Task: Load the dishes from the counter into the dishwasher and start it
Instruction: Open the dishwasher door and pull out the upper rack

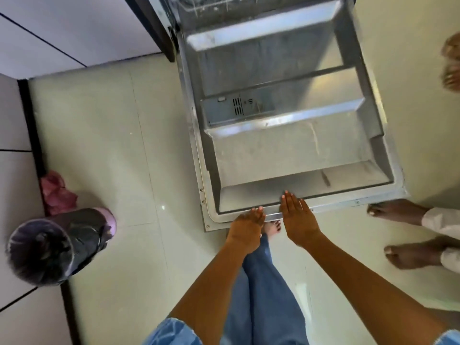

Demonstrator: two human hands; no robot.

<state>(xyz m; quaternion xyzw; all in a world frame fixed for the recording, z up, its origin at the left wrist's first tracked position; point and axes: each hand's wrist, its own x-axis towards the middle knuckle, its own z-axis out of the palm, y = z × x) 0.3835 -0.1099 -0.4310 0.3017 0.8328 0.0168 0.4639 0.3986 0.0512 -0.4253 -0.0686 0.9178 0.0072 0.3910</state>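
Observation:
The dishwasher door (pixel 286 150) lies folded down flat over the floor, its steel inner panel facing up. Its detergent compartment (pixel 239 108) sits mid-panel. A strip of the lower rack (pixel 211 1) shows at the top edge. My left hand (pixel 246 230) rests at the door's near edge with fingers bent over the rim. My right hand (pixel 297 217) lies flat on the same edge, fingers straight and pointing toward the machine. No dishes are in view.
A bin lined with a black bag (pixel 57 247) stands on the floor at the left, with a pink bag (pixel 57 192) behind it. Another person's bare feet (pixel 398 212) stand right of the door. White cabinet fronts (pixel 62 28) line the left side.

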